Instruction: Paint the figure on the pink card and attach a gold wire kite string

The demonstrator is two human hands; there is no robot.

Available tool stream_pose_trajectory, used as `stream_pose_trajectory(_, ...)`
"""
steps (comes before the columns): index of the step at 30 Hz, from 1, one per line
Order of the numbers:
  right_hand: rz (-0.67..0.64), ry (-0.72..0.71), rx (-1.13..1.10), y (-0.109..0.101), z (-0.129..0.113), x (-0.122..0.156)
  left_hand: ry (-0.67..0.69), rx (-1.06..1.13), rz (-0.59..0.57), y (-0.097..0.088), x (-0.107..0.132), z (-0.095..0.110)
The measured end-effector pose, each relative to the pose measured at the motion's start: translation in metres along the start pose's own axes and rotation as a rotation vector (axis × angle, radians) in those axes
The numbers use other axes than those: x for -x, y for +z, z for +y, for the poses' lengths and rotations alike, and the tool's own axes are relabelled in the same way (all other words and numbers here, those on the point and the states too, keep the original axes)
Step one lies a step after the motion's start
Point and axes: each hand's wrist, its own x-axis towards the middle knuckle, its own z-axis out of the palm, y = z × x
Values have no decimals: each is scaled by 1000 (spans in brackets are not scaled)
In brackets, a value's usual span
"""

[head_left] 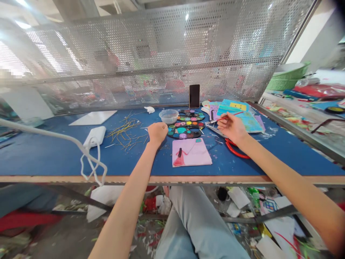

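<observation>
I have my right hand (231,126) pinching a red paintbrush (238,113), two o'clock from the pink painting (198,154); left hand (157,133) fisted, contents unclear from here.

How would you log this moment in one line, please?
left hand: closed, near palette; right hand: holds paintbrush; pink painting: flat on table

Perf. metal screen (167,50) stands behind blue tbl (59,158), flr (70,237) littered.
</observation>
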Motion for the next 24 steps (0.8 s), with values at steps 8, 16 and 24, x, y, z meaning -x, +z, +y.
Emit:
stream_pose_trajectory(8, -10, 2, 5, -4, 0, -3, -6, 3, -1, 1, 0, 0)
stream_pose_trajectory(16, -41, -10, 39, -8, 1, -6, -13, 3, -2, -1, 0, 0)
stream_pose_trajectory(24, -29, -6, 32, -5, 0, -3, -14, 7, -5, -1, 0, 1)
